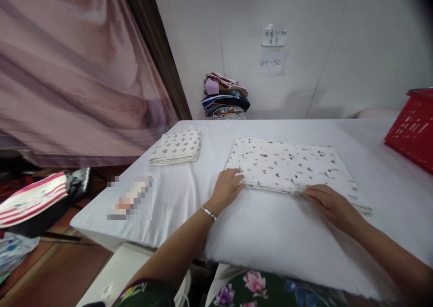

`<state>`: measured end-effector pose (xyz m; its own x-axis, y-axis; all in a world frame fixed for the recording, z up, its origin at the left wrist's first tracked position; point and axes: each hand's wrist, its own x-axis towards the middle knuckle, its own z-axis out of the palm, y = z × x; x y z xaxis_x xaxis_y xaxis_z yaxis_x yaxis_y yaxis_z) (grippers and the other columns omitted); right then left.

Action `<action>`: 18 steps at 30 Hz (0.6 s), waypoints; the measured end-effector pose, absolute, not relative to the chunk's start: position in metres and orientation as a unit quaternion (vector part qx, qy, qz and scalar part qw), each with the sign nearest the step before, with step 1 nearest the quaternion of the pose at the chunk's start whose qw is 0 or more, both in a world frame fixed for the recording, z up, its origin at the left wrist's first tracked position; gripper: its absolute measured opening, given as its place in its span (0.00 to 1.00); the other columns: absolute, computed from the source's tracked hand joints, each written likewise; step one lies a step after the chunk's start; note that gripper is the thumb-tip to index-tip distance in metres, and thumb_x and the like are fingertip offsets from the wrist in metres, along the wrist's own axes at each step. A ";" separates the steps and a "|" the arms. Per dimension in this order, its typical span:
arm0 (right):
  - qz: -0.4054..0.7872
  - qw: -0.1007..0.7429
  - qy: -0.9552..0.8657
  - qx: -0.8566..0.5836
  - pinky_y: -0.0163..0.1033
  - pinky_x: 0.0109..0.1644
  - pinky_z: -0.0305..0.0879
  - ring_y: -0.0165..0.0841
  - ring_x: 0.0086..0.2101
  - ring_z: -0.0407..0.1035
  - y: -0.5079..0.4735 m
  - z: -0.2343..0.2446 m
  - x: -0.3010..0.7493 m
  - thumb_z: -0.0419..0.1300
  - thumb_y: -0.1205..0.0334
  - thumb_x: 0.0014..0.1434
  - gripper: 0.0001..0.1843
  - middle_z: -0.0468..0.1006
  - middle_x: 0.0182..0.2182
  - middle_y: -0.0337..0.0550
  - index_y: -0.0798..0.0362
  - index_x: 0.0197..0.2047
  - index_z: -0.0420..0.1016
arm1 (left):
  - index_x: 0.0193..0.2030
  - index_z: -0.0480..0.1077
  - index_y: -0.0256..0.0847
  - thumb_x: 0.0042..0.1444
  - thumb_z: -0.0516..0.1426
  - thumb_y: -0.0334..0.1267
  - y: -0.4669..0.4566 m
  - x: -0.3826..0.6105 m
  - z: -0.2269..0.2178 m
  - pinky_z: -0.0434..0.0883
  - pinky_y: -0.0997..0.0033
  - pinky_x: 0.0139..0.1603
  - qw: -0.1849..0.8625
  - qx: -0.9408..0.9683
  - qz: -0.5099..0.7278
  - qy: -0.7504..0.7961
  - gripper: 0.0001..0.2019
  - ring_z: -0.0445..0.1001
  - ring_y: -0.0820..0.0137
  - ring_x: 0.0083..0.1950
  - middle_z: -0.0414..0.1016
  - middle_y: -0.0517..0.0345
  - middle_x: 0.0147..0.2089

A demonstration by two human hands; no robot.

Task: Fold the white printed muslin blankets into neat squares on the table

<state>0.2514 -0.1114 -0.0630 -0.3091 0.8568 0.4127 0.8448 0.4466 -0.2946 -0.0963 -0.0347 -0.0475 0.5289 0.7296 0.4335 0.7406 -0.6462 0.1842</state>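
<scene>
A white cloth (287, 162) with small grey and dark prints lies folded into a flat, layered rectangle on the table in front of me. At its front left corner, my left hand (227, 187) has its fingers over the top and its thumb at the layered edge, closed on the cloth. My right hand (326, 201) holds the front edge right of the middle, fingers together; its thumb is mostly hidden. Farther left, apart from both hands, rests a smaller folded cloth (177, 147), white with a repeated grey print.
White fabric covers the table (264, 230). A stack of folded textiles (226, 97) stands by the back wall. To the right is a red basket (414, 126). A blurred-out item (130, 199) lies at the front left, and a pink curtain (84, 72) hangs on the left.
</scene>
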 end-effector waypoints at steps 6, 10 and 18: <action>0.017 0.228 -0.854 -0.467 0.48 0.47 0.67 0.40 0.44 0.67 -0.076 -0.064 0.193 0.49 0.61 0.60 0.16 0.74 0.44 0.49 0.52 0.46 0.73 | 0.45 0.70 0.41 0.57 0.55 0.38 -0.031 -0.079 -0.049 0.60 0.62 0.50 -0.008 -0.922 -0.132 -0.363 0.10 0.65 0.64 0.50 0.70 0.52 0.47; 0.002 0.204 -0.858 -0.472 0.48 0.46 0.66 0.41 0.43 0.67 -0.065 -0.069 0.183 0.50 0.59 0.60 0.16 0.74 0.45 0.50 0.53 0.47 0.72 | 0.43 0.70 0.41 0.60 0.52 0.38 -0.025 -0.081 -0.052 0.61 0.65 0.48 -0.005 -0.919 -0.137 -0.371 0.08 0.66 0.66 0.47 0.70 0.54 0.44; -0.011 0.206 -0.856 -0.474 0.44 0.43 0.64 0.38 0.41 0.66 -0.067 -0.068 0.177 0.46 0.60 0.64 0.16 0.75 0.41 0.48 0.54 0.44 0.74 | 0.40 0.68 0.39 0.61 0.47 0.35 -0.024 -0.077 -0.059 0.61 0.66 0.44 0.034 -0.911 -0.148 -0.383 0.10 0.66 0.66 0.44 0.70 0.52 0.41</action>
